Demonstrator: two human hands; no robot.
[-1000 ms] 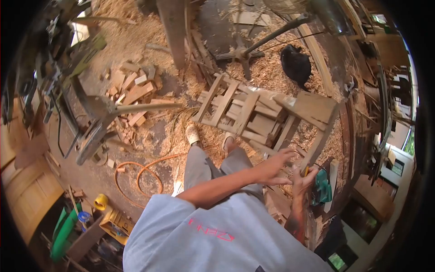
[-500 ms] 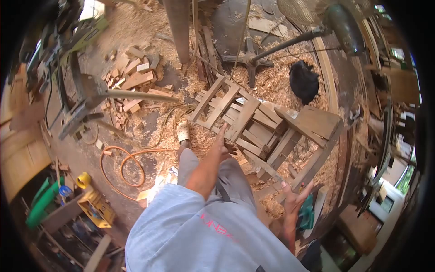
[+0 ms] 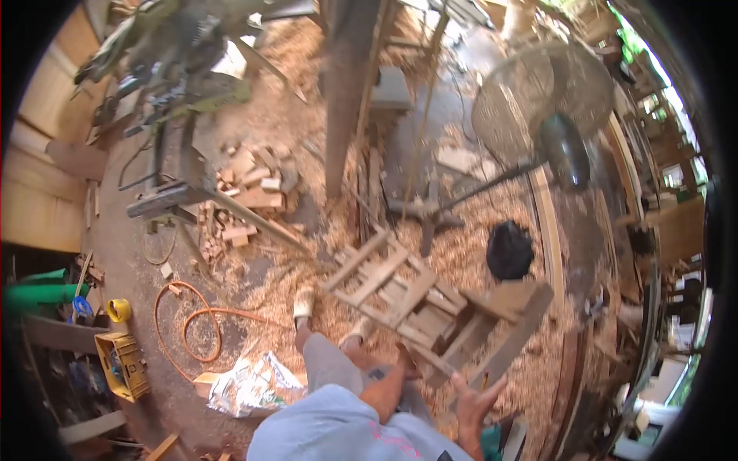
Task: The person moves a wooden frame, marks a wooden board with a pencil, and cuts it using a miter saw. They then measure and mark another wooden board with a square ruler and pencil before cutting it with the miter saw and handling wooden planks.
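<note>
We see 1 slatted wooden frame (image 3: 407, 303) - flat, rough boards nailed crosswise - lying tilted on the floor (image 3: 469, 269), which is thick with pale curly shavings, just ahead of our 2 feet. Our right hand (image 3: 469, 401) is spread wide, fingers apart, just beside the frame's long outer plank. Our left hand (image 3: 388, 384) sits low at the frame's near edge; we cannot tell whether it grips. Around it: 1 round wire-caged fan (image 3: 538, 100), 1 black rounded lump (image 3: 509, 250), 1 coiled orange hose (image 3: 192, 323), 1 yellow plastic crate (image 3: 123, 365) and 1 heap of blocky offcuts (image 3: 250, 184).
</note>
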